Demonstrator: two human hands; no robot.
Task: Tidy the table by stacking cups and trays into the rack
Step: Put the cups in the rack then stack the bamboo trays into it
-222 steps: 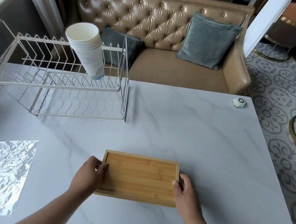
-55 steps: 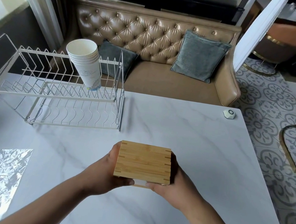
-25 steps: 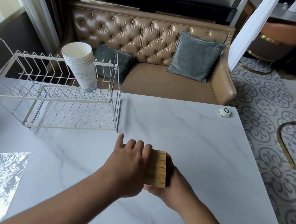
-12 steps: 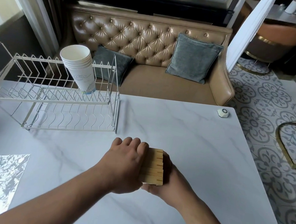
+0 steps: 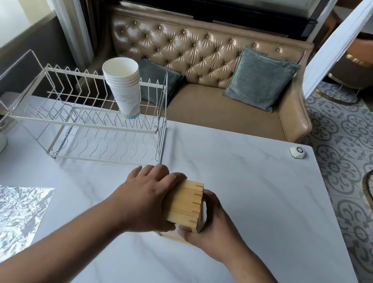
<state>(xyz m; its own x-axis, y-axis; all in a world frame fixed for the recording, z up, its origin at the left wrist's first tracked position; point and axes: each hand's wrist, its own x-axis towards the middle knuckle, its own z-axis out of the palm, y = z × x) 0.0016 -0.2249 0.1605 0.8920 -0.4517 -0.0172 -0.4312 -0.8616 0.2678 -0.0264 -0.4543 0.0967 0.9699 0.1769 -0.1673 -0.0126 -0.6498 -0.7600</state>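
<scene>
Trays [image 5: 184, 203], a bundle of bamboo ones stood on edge, sit pinched between both hands just above the marble table [image 5: 256, 198], near its front middle. Their edges show as about five stacked bands, though the exact count is hard to read. The left hand [image 5: 147, 198] lies flat against the bundle's left face with fingers curled over the top; the right hand [image 5: 211, 223] cups the right face and underside, so both are clamped on the wood. The bundle's long axis runs away from the person, roughly toward the rack [image 5: 84, 116], which stands ahead and to the left, so the left arm is on the nearer side. One wire rack, its slots running left to right and seemingly all free. One stack of paper cups [image 5: 124, 85], about five nested, already rests tilted in its upper tier. Likely next is a carry forward-left, keeping the trays on edge for the slots
</scene>
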